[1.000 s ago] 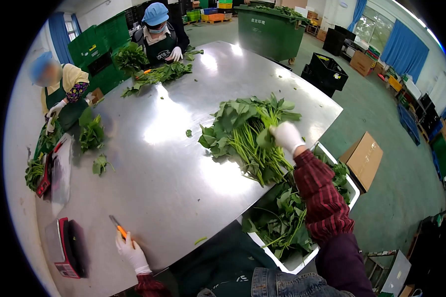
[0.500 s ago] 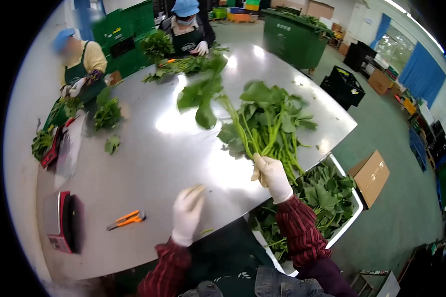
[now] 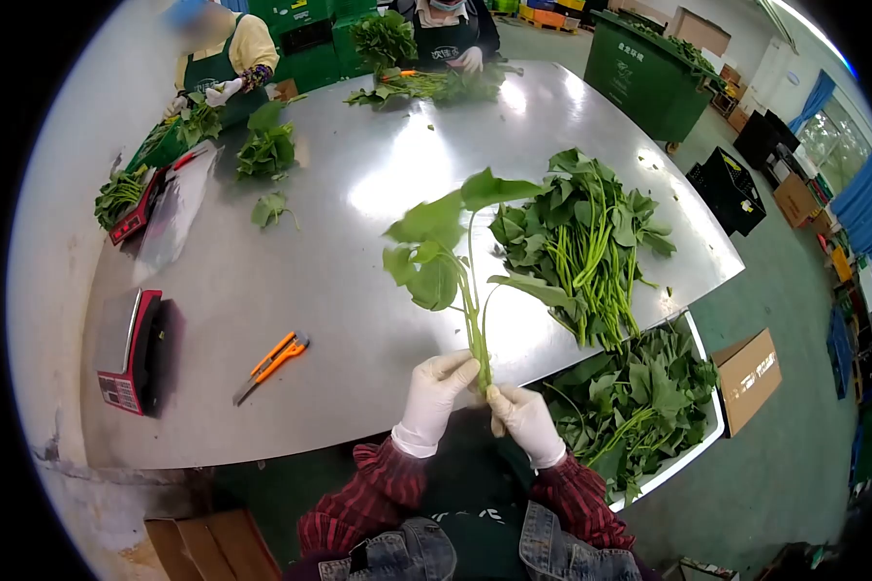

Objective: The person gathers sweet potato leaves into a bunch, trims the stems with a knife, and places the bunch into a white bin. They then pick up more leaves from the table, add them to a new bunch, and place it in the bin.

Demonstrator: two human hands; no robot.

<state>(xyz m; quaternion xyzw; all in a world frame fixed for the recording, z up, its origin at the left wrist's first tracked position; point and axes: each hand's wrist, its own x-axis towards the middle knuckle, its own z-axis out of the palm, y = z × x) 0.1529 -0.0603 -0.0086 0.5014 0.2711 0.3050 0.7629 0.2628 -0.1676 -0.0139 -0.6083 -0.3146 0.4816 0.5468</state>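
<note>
1. Steel table (image 3: 358, 320) fills the view, shiny and bare near its front edge.
2. Both gloved hands meet at 6 o'clock: left hand (image 3: 434, 385) and right hand (image 3: 521, 414) each pinch the base of one leafy stalk (image 3: 460, 261), held upright.
3. An orange cutter (image 3: 273, 360) lies at 8 o'clock; a scale (image 3: 128, 349) sits farther left.
4. A greens pile (image 3: 586, 232) lies at 2 o'clock; a white tub (image 3: 700, 360) of greens sits at 4.
5. Co-workers stand at 11 and 12 o'clock.

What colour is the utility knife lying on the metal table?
Orange, with a dark blade end; the utility knife shows clearly in the head view.
</note>
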